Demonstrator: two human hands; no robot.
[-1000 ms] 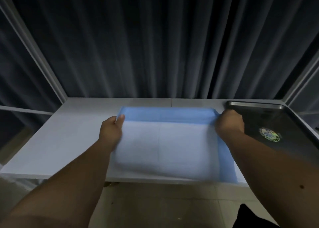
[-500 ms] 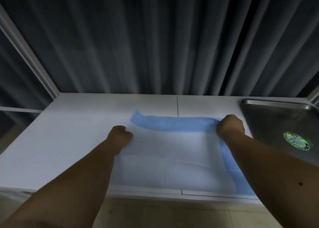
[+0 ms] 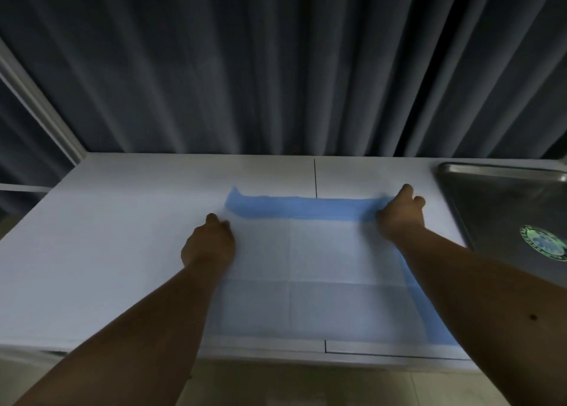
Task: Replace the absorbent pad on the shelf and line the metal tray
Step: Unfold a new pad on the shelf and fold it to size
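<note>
The pad (image 3: pixel 319 270) lies flat on the shelf (image 3: pixel 107 252), white side up, blue border at far & right edge, so the pad step looks approx. done. Left hand (image 3: pixel 208 246) has fingers curled at the pad's left edge; cannot tell if it pinches. Right hand (image 3: pixel 400 213) presses the far right corner, fingers half bent. The tray (image 3: pixel 497 209) at right is bare, not lined yet. Its round green sticker (image 3: pixel 544 243) is too blurred to read.
</note>
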